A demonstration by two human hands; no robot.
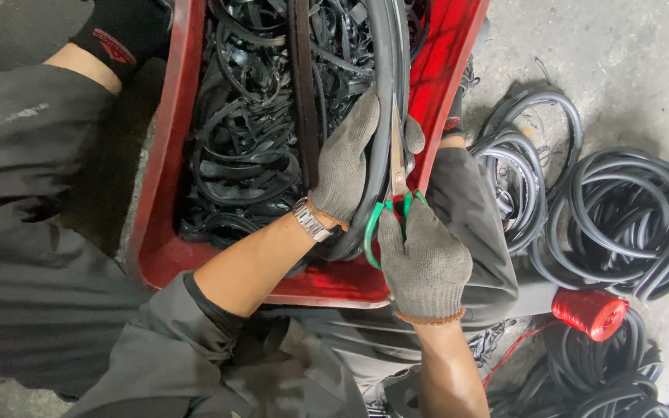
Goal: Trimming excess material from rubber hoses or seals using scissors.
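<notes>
Looking down past my dark sleeves, I see both gloved hands meeting over the near right corner of the red crate (166,193). My right hand (425,259) has its grip clamped through the green loops of the scissors (396,182); the blades run up and away from me, lying together against the black rubber tube (385,116). My left hand (346,166) is just above and left, its grip wrapped around the same tube, fingers curled over its outer side. A metal wristwatch (311,220) sits at that wrist.

The tube arcs along the crate's right wall and touches the scissor blades. Whether the blades bite into the rubber, I cannot tell.

Inside the crate, behind the left hand: a tangled heap of black rubber strips (245,139), which crowds the tube from the left. One broad dark strap (303,85) lies over the heap, close by my left fingers.

Right of the crate, on the concrete floor (629,54): a red spool of twine (591,312) near my right forearm, then coils of black tubing (621,217) beyond it, more coils at the lower right. Far upper left: a black sock (121,35) beside the crate.
</notes>
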